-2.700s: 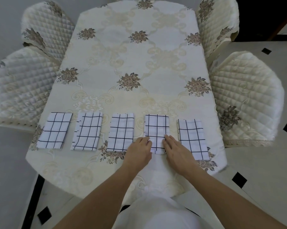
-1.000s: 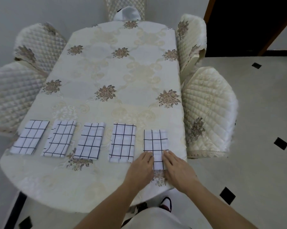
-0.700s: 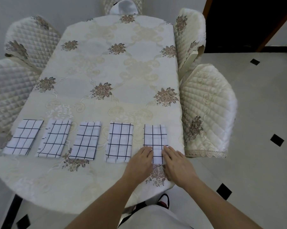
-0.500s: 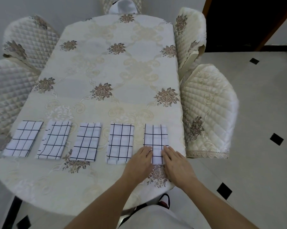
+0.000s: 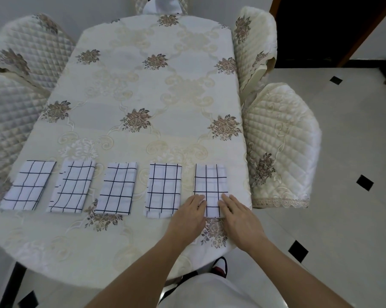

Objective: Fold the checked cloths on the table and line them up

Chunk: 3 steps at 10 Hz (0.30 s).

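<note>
Several folded white cloths with black checks lie in a row along the near side of the table. The rightmost cloth lies near the table's right edge. My left hand rests flat on its near left corner, fingers straight. My right hand rests flat on its near right corner. The neighbouring cloth lies just left of my left hand. Further left lie a third cloth, a fourth and the leftmost cloth.
A cream floral tablecloth covers the table. Quilted chairs stand on the right, at the far right, on the left and at the far left. The tiled floor lies to the right.
Both hands have shifted from the second cloth from the right to the rightmost cloth. Over the last second they stay flat on its near corners while the view shifts slightly.
</note>
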{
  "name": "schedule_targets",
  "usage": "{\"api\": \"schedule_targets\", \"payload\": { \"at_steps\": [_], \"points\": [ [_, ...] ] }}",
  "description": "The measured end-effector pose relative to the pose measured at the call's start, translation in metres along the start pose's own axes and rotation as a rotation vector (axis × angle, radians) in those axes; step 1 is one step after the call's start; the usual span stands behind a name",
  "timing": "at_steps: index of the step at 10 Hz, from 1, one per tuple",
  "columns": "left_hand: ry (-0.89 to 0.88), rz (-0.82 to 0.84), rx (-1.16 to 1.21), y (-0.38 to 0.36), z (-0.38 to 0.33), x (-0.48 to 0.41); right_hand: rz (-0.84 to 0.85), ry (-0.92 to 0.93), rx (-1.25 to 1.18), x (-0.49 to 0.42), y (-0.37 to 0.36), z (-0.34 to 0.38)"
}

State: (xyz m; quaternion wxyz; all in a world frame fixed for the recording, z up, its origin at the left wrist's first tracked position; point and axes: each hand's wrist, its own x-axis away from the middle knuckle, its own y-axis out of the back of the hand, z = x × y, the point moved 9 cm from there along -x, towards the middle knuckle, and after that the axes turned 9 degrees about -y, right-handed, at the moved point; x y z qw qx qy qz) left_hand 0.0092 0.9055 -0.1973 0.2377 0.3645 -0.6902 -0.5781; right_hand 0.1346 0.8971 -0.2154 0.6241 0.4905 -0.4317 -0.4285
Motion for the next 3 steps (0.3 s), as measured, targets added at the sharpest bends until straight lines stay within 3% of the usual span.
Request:
{"api": "schedule_targets", "payload": {
  "at_steps": [3],
  "points": [
    [0.075,-0.059,0.016,0.045,0.013,-0.016,-0.021,-0.074,-0.019,-0.025,0.046,-0.007]
  ]
}}
